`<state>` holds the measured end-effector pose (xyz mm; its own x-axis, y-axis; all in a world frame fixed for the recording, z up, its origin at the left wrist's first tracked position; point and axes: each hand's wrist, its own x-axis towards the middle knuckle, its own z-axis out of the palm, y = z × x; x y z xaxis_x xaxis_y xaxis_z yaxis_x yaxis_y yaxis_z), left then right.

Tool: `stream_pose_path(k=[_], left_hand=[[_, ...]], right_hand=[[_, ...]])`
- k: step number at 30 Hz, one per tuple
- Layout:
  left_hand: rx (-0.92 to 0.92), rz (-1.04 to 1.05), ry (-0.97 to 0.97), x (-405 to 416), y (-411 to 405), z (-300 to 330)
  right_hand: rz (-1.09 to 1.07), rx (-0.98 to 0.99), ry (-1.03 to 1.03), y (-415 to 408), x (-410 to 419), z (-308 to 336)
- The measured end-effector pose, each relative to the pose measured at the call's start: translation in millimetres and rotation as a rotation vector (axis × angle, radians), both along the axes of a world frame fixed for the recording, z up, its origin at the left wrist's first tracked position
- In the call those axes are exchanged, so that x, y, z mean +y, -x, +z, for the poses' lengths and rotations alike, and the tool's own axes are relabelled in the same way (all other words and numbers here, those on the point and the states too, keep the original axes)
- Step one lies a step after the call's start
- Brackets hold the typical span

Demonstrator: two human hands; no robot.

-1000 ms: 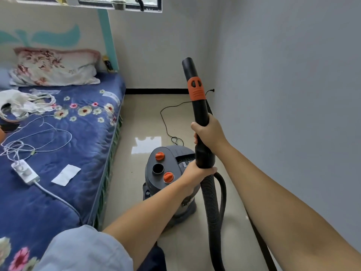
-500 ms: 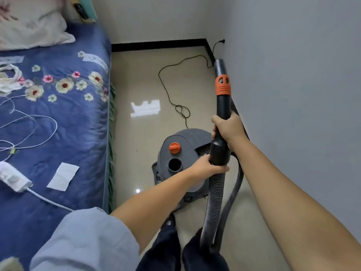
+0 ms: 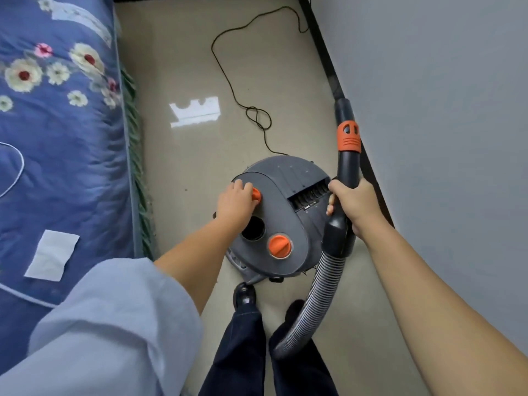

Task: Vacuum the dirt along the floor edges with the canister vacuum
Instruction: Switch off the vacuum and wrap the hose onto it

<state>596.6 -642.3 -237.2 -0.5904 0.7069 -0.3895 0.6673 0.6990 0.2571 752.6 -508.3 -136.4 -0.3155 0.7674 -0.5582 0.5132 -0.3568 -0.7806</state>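
The grey canister vacuum (image 3: 288,195) stands on the beige floor between the bed and the right wall. Its top carries two orange knobs and a round black port (image 3: 253,228). My left hand (image 3: 235,200) rests on the far orange knob (image 3: 256,195), fingers closed around it. The near orange knob (image 3: 280,246) is free. My right hand (image 3: 353,202) grips the black wand (image 3: 347,164), which has an orange collar (image 3: 348,137) and points at the black baseboard (image 3: 333,72) by the wall. The ribbed hose (image 3: 317,298) curves down from the wand past my legs.
A bed with a blue floral cover (image 3: 63,132) fills the left side; a white paper (image 3: 53,254) lies on it. The black power cord (image 3: 243,90) loops over the floor beyond the canister. The grey wall (image 3: 443,124) is close on the right. My shoes (image 3: 244,294) stand just behind the canister.
My left hand let go of the wand and moved onto the canister's far orange knob. The view tilted down and closer. The wand lowered toward the baseboard, still in my right hand.
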Motion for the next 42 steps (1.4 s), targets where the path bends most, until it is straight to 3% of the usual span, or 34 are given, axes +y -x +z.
stream_pose_path(k=[4, 9, 13, 15, 17, 18, 22, 25, 28, 31, 33, 35, 37, 39, 42], left_hand=[[0.099, -0.138, 0.051, 11.5, 4.1, -3.3], [-0.043, 0.099, 0.076, 16.1, -1.1, 4.2], [-0.141, 0.106, -0.152, -0.4, -16.7, 23.1], [-0.487, 0.084, -0.317, -17.3, -46.8, 46.7], [-0.950, 0.109, -0.315, -36.8, -80.8, 78.4], [-1.061, 0.126, -0.324, -48.1, -93.4, 86.8], [-0.812, 0.029, -0.427, -83.7, -99.9, 103.5], [-0.585, -0.088, -0.373, -91.2, -101.0, 122.8], [-0.491, -0.221, -0.295, -93.5, -118.0, 151.6], [-0.463, -0.314, -0.248, -102.7, -136.1, 174.5], [-0.457, -0.332, -0.217, -110.9, -140.9, 191.9], [-0.427, -0.352, -0.152, -116.9, -138.3, 215.7], [-0.345, -0.396, -0.068, -120.9, -132.3, 239.9], [-0.248, -0.421, -0.041, -123.0, -126.2, 261.3], [-0.037, -0.383, -0.230, -120.0, -111.8, 290.8]], right_hand=[[-0.001, 0.014, 0.005, 7.6, 0.5, -2.3], [-0.076, 0.033, 0.033, 8.3, 1.1, 3.3], [-0.201, 0.115, 0.109, 6.3, -1.0, 23.5], [-0.291, 0.176, 0.163, 8.5, -5.4, 39.4], [-0.361, 0.239, 0.201, 11.7, -10.1, 58.1], [-0.380, 0.260, 0.209, 12.6, -11.5, 67.7], [-0.437, 0.359, 0.183, 1.4, -14.1, 105.7], [-0.464, 0.395, 0.157, -21.9, -21.5, 125.9], [-0.296, 0.165, -0.004, -52.9, -29.1, 129.4], [0.175, -0.301, -0.621, -95.0, -42.0, 130.9], [0.607, -0.442, -1.059, -117.1, -62.8, 139.1], [1.061, -0.374, -1.156, -127.2, -94.4, 147.3], [1.311, -0.327, -1.185, -129.7, -124.1, 145.9], [1.248, -0.295, -1.295, -125.6, -137.9, 146.7], [0.931, -0.162, -1.297, -113.0, -133.9, 163.9]])
